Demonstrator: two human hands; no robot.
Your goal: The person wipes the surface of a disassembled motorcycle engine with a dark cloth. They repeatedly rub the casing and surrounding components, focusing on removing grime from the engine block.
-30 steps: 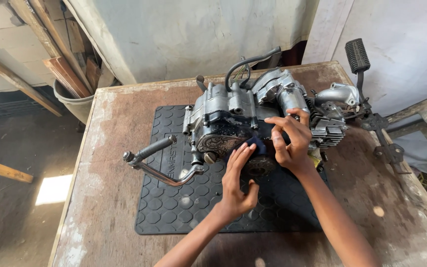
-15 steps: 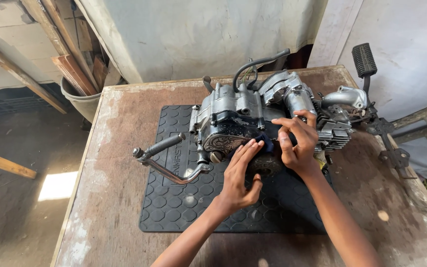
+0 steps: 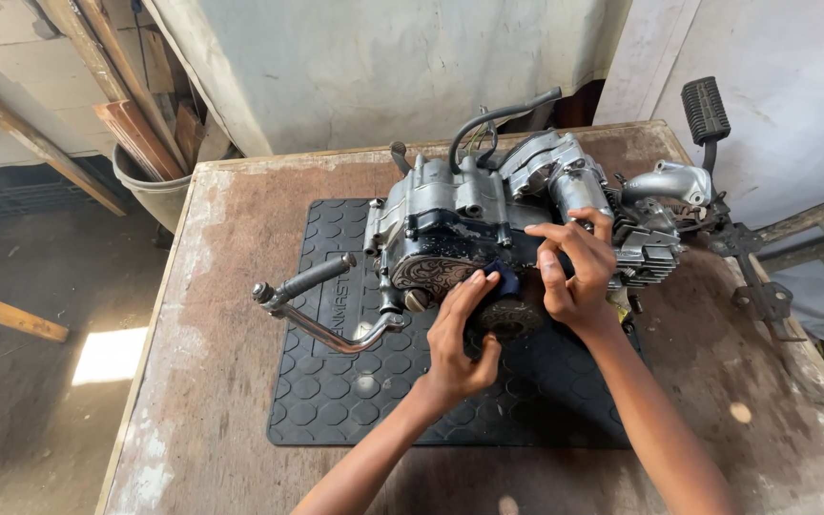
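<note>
A grey and black motorcycle engine (image 3: 474, 224) lies on a black rubber mat (image 3: 355, 381) on a worn wooden table (image 3: 212, 315). My left hand (image 3: 460, 339) presses a small dark blue cloth (image 3: 505, 278) against the engine's round side cover, fingers flat. My right hand (image 3: 574, 272) grips the engine's side just to the right, with its fingers curled over the casing. A metal kick lever (image 3: 312, 305) sticks out to the left of the engine.
A black foot pedal and bracket (image 3: 717, 162) hang off the table's right edge. A grey bucket (image 3: 150, 195) with wooden planks stands behind the left corner. A pale sheet covers the wall behind. Metal frame bars are at the far right.
My left hand has slid slightly down and left along the engine cover with the cloth. My right hand stays on the engine. The view has shifted a little.
</note>
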